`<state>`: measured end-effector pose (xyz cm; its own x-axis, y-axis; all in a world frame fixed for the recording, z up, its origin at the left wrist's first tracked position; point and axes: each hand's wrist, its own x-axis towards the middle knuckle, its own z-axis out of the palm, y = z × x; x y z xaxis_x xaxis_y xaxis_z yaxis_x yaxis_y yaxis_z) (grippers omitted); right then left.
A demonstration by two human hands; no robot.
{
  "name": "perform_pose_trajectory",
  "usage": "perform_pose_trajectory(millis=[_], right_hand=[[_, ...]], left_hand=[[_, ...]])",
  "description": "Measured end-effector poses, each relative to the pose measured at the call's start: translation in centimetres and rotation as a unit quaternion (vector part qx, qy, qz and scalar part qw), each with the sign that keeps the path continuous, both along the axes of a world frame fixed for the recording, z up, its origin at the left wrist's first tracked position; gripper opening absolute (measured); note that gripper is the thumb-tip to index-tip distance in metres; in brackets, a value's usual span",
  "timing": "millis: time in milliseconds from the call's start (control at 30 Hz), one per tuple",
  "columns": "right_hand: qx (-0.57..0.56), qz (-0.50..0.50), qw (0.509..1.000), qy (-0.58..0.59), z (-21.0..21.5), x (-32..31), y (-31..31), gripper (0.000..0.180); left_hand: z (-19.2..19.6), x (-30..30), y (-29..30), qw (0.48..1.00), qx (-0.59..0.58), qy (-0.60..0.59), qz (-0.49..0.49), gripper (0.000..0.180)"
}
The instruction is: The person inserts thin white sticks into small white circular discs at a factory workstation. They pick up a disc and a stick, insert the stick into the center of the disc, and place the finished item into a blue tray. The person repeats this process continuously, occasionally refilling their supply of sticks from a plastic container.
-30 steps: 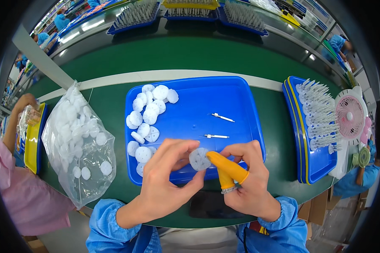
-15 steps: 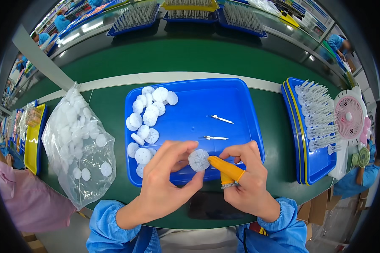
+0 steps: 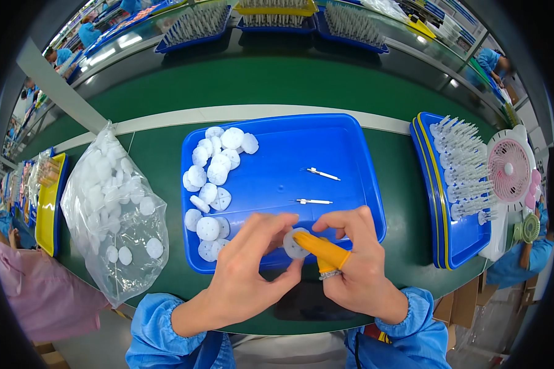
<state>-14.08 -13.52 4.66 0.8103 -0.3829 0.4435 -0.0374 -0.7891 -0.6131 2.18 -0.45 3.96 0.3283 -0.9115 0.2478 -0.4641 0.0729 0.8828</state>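
The bench is topped with a smooth green surface [image 3: 397, 166], a pale strip [image 3: 215, 113] curving across it; beyond the strip stand trays bristling with thin pale stems [image 3: 194, 26], and off to the left sits a person in a pink top [image 3: 49, 295]; further workers in blue are bent over benches in the background.

In front of me lies a shallow blue plastic tray [image 3: 271, 160], glossy and round-cornered; matte white round pieces [image 3: 207, 228] crowd its left side, and two slim white rods [image 3: 322, 174] lie apart on the right; left of it slumps a clear, crinkled bag [image 3: 138, 224] of similar rounds; to the right, stacked trays [image 3: 465, 245] carry rows of stems, beside a pink-and-white fan [image 3: 509, 167].

Over the tray's near edge is a flat, translucent white disc [image 3: 292, 247]; the left hand [image 3: 243, 255] grasps it between thumb and fingers, while the right hand [image 3: 360, 261], in yellow rubbery finger covers [image 3: 323, 249], presses a covered fingertip on its face; whether the right also grips anything, I cannot tell.
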Motion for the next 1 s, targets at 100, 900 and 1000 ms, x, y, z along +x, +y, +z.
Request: perform_pose_trajectory(millis=[100,900,1000], right_hand=[[-0.020,0.021,1.000,0.003,-0.34,0.17,-0.32,0.055],[0.000,0.020,1.000,-0.015,-0.54,-0.08,0.45,0.050],[0.011,-0.003,1.000,-0.008,-0.26,-0.38,0.34,0.052]], left_hand=[[0.03,-0.12,-0.03,1.000,-0.001,-0.007,-0.003,0.059],[-0.05,-0.28,-0.16,0.999,0.030,0.015,0.005,0.063],[-0.14,-0.18,-0.06,0.999,0.026,0.023,0.013,0.063]])
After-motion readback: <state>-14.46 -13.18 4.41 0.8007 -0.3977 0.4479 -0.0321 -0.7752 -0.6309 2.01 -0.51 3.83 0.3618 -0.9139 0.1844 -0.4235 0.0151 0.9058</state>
